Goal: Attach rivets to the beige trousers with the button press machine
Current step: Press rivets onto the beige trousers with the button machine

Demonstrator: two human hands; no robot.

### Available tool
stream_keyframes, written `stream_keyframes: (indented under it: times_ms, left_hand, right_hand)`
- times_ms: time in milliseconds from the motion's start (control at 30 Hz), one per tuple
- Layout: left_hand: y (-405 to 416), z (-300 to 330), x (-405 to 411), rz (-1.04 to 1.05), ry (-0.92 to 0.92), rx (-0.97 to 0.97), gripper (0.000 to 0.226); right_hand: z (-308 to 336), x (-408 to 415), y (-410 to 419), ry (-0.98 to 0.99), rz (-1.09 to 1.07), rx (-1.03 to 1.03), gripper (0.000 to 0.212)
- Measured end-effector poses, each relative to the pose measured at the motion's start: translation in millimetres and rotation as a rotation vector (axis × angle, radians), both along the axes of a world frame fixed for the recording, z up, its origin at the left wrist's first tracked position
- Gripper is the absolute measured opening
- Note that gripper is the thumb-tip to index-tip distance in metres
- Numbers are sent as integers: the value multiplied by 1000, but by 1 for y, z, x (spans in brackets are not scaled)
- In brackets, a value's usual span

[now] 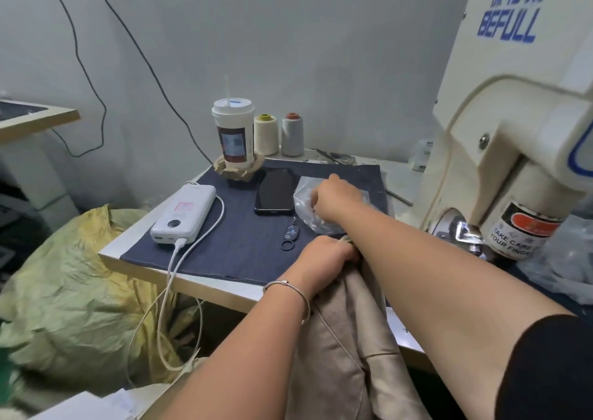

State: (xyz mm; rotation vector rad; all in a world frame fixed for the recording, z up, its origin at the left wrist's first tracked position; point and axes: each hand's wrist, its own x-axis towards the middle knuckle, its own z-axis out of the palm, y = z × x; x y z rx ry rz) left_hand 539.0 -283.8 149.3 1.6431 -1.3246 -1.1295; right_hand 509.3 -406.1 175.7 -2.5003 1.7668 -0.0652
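Observation:
The beige trousers [349, 349] hang over the table's front edge, bunched up in my lap area. My left hand [324, 256] grips their top edge at the edge of the dark cloth mat [244, 236]. My right hand [333, 199] reaches across into a clear plastic bag [305, 191] lying on the mat; its fingertips are inside the bag and hidden, so I cannot see what they touch. The cream button press machine [513, 137] stands at the right, its metal head [465, 231] just right of my right forearm.
On the mat lie a black phone [275, 191], a white power bank [184, 215] with its cable, and a small key ring [290, 238]. A drink cup [233, 133] and two thread cones [279, 133] stand at the back. A yellow-green sack [70, 291] sits left of the table.

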Motion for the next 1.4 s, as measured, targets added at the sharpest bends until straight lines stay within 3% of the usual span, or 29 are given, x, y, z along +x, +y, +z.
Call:
stream_keyframes:
  times_ms: [100, 367, 1000, 1233, 1400]
  left_hand:
    - [1, -1, 0, 2, 27, -15, 24]
    - [-1, -7, 0, 21, 44, -27, 13]
    - [-3, -13, 0, 38, 42, -38, 26]
    - [-6, -16, 2, 35, -1, -38, 49]
    - [-7, -18, 1, 48, 7, -49, 41]
  right_hand:
    - [-1, 5, -6, 18, -5, -10, 42]
    - [-7, 9, -13, -26, -11, -8, 47]
    - [-13, 12, -16, -70, -44, -29, 41]
    - [-16, 12, -18, -140, -27, -29, 36]
    - [-22, 12, -19, -138, -12, -122, 33]
